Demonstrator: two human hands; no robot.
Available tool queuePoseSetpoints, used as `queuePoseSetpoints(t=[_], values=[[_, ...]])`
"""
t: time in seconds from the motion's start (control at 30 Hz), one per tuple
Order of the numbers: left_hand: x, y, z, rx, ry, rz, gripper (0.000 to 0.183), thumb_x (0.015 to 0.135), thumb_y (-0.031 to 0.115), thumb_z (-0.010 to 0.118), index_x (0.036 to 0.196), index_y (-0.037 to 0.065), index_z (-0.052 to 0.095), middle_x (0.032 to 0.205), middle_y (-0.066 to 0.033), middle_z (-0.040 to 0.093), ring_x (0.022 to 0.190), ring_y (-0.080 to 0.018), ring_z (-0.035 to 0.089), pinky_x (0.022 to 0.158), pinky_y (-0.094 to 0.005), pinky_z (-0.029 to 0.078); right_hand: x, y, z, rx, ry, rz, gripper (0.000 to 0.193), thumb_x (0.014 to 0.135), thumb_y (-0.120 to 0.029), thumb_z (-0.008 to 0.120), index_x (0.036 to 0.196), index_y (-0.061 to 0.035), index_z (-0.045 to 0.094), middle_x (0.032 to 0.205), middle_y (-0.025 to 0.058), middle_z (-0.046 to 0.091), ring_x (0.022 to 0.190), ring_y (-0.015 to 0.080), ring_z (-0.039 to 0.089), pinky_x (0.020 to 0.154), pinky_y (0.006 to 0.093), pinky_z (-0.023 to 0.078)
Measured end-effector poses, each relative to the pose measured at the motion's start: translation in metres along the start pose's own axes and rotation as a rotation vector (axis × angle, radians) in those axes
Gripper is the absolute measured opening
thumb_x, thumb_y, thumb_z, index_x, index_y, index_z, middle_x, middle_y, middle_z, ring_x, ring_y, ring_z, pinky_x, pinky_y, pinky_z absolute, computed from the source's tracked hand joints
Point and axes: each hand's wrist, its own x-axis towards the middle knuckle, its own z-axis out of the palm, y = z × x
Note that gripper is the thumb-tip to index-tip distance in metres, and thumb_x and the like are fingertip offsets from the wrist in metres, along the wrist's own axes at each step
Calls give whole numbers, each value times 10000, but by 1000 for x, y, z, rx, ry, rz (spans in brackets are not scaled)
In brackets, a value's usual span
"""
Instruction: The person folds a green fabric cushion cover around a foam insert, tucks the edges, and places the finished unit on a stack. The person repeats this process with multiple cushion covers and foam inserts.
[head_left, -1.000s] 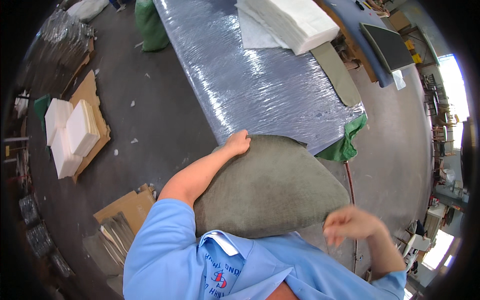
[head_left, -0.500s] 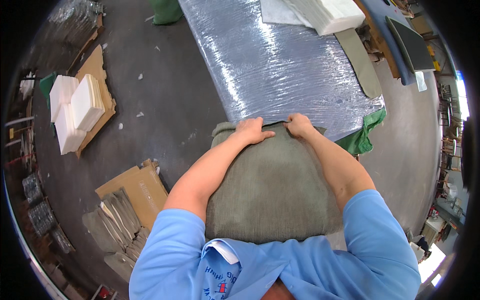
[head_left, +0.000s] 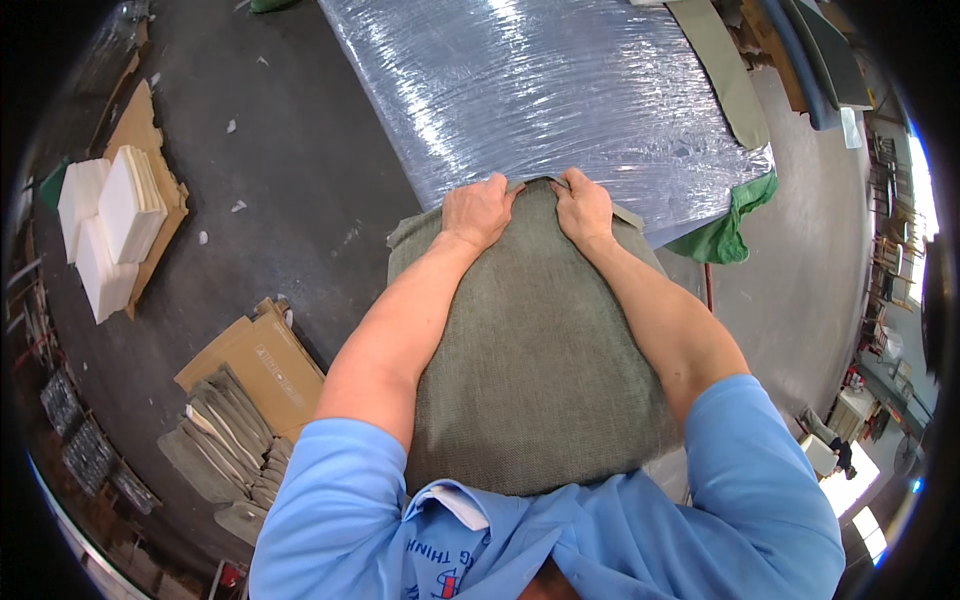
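A grey-green woven fabric cushion cover stretches from my chest to the near edge of a table wrapped in clear plastic film. Both hands grip the cover's far edge, a short gap apart. My left hand is closed on the edge, its thumb lying toward the middle. Closed on the same edge just to the right is my right hand. Between them the fabric rises in a small peak. What fills the cover, if anything, is hidden inside it.
An olive fabric strip and bunched green cloth lie at the table's right. White foam blocks rest on cardboard on the floor at left. Nearer, folded grey-green covers lie by a flat cardboard box.
Both hands have moved farther away, pulling the cover's far edge out over the table's edge. The hands have come closer together, and the view has shifted slightly.
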Motion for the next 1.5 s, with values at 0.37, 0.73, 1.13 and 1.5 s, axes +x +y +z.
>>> queuePoseSetpoints(t=[0.37, 0.73, 1.13, 1.5], values=[[1, 5, -4, 184, 82, 32, 432, 1029, 465, 557, 860, 71, 618, 737, -164, 702, 720, -408, 690, 639, -528, 513, -1, 14, -48, -237, -232, -111, 278, 956, -306, 649, 1079, -61, 696, 1150, 203, 708, 1119, 411, 647, 935, 513, 515], [7, 4, 7, 150, 42, 42, 443, 1025, 452, 578, 778, 84, 572, 683, -162, 669, 657, -409, 665, 580, -512, 492, 10, 56, -19, 0, 66, -177, 174, 957, -195, 601, 1051, -82, 695, 1060, 176, 688, 1013, 413, 657, 892, 521, 521], [-65, 8, -95, 51, 20, 75, 457, 914, 375, 742, 1226, 62, 631, 1320, -187, 604, 1265, -389, 550, 999, -501, 468, -44, 33, -155, -122, -237, -29, 841, 890, -470, 748, 1553, -100, 386, 1508, 270, 430, 1363, 429, 500, 1123, 471, 446], [-198, 30, -176, -857, -385, -918, 937, 935, 393, 766, 1604, -4, 242, 1534, -249, 451, 1366, -342, 518, 1088, -434, 474, -179, 23, -227, 500, -730, 778, 1103, 805, -492, 855, 1559, 79, 287, 1509, 283, 462, 1414, 411, 469, 1159, 524, 403]])
